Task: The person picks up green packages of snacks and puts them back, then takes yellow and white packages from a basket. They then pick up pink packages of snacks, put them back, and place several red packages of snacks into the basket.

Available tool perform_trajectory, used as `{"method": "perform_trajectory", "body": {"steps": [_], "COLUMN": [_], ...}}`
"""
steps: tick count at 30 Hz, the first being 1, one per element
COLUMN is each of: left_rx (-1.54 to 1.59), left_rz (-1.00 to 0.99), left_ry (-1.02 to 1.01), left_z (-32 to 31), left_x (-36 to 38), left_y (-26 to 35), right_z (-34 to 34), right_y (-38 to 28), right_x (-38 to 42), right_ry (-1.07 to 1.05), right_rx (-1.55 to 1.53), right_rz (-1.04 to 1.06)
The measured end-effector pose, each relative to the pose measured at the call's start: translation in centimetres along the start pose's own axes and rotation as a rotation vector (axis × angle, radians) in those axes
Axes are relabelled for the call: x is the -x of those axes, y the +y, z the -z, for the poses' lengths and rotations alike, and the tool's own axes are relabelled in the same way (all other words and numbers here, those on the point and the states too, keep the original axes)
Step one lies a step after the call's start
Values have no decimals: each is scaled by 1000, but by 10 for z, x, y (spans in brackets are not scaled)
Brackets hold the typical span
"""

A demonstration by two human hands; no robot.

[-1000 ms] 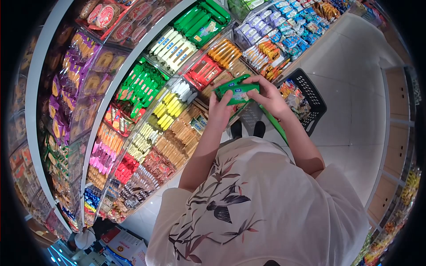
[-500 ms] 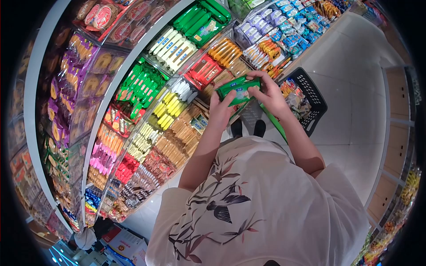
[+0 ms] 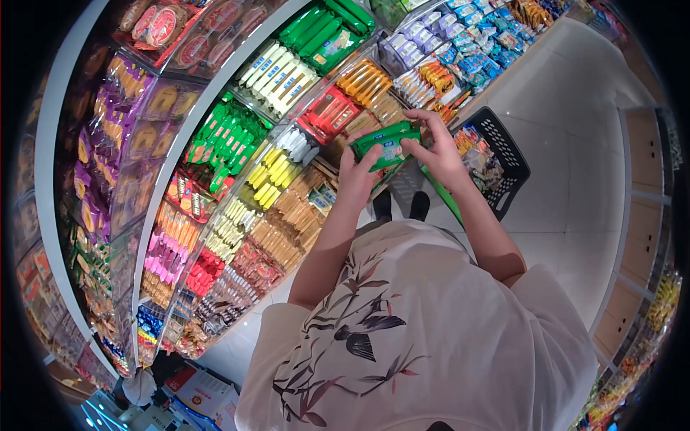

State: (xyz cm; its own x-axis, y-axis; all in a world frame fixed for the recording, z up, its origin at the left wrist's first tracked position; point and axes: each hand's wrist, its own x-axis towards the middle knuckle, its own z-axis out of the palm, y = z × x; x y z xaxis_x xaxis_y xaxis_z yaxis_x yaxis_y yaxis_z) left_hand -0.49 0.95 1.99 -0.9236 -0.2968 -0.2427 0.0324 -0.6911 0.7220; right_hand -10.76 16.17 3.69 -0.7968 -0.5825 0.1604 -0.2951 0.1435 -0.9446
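A green snack packet is held level between both hands, above the edge of the shelf display. My left hand grips its left end, thumb on top. The right end is pinched by my right hand, with its thumb on the front and fingers behind the upper edge. Below my right forearm is a dark perforated basket with assorted packets inside. Similar green packets lie in a bin at the top of the shelf.
Tiered bins of wrapped snacks run along the left side, with a curved white shelf edge. Pale tiled floor is at right, beside wooden cabinets. Two dark shoes show below the hands.
The fingers of my right hand have shifted slightly at the packet's upper right corner. The packet stays in nearly the same place.
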Motion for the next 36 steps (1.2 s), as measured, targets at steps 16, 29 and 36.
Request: {"method": "perform_trajectory", "body": {"steps": [16,29,36], "left_rx": [-48,1,53], "left_rz": [0,40,19], "left_ry": [28,0,44], "left_z": [-4,-2,-4], "left_x": [7,9,6], "left_y": [-3,-6,-7], "right_z": [3,4,6], "right_y": [-6,1,-5], "right_x": [7,13,15], "right_ry": [-125,-137,-113], "right_rx": [-196,-260,-30], "right_rz": [-179,-174,-85]}}
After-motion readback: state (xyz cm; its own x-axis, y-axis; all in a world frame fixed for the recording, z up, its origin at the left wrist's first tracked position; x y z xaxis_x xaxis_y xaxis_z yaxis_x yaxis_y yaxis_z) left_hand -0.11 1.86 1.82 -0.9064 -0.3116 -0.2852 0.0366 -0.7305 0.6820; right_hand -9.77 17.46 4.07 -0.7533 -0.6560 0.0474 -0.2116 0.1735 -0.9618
